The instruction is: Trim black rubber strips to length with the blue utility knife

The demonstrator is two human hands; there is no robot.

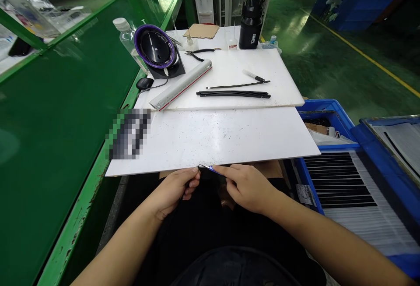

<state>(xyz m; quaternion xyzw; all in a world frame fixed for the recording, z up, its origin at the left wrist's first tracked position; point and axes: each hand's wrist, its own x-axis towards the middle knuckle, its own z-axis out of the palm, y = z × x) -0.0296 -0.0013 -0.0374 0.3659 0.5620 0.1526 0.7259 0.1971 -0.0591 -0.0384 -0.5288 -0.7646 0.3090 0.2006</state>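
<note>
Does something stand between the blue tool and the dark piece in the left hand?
Nothing visible: the blue tool in the right hand points at the dark piece in the left hand; contact is too small to tell.

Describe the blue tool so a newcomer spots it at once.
Find the white worktop and follow it to its near edge. There the right hand holds the blue tool, its thin tip pointing toward the left hand. Its blue body sets it apart from the black pliers farther back.
</note>
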